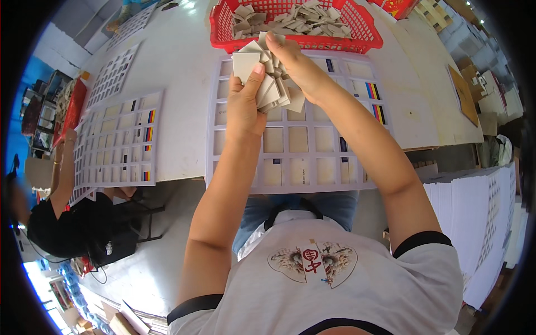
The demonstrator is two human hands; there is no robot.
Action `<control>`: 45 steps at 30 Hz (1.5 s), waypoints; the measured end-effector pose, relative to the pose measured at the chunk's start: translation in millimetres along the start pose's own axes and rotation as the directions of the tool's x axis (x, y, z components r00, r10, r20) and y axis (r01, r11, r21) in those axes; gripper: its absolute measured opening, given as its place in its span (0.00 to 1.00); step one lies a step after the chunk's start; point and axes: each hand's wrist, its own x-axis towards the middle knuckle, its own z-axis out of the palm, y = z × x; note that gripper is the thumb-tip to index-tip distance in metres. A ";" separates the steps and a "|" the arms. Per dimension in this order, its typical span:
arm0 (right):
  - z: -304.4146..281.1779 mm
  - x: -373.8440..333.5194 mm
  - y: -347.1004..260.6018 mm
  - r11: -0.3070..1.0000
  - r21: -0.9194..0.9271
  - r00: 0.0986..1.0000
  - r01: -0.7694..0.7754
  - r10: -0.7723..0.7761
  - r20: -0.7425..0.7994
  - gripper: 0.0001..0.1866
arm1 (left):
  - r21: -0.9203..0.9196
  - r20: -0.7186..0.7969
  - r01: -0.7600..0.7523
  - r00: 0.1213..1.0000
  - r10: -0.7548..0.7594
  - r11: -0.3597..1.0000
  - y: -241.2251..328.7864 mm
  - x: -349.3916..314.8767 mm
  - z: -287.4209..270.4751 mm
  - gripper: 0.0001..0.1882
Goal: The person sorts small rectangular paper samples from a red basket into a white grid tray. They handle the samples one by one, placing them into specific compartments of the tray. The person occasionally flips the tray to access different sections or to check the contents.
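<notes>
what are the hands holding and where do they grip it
Both grip a fanned stack of grey card squares: left hand at its lower left edge, right hand pinching the top.

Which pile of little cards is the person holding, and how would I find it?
Start at the red basket at the table's far edge. Just in front of it, the left hand and right hand hold a fanned bunch of grey square cards. The other grey cards lie loose inside the basket.

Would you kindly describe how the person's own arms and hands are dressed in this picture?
Both forearms are bare. The left hand and right hand wear no gloves; no rings or watch show. The white T-shirt has short sleeves edged with black bands.
</notes>
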 end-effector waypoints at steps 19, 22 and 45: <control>5.0 -116.7 27.4 0.932 0.337 0.976 -0.130 0.062 0.207 0.22 | -0.011 -0.058 -0.086 0.995 0.085 0.996 42.1 -51.4 -60.9 0.23; 53.1 -126.1 49.6 0.912 0.399 0.941 -0.092 -0.052 0.334 0.22 | -0.030 -0.046 -0.102 0.994 0.101 0.994 50.5 -73.5 -77.6 0.19; 62.1 -186.5 57.1 0.140 -0.914 0.904 0.380 -0.268 0.335 0.24 | -0.087 -0.243 -0.230 0.948 0.204 0.969 73.7 -129.1 -136.9 0.23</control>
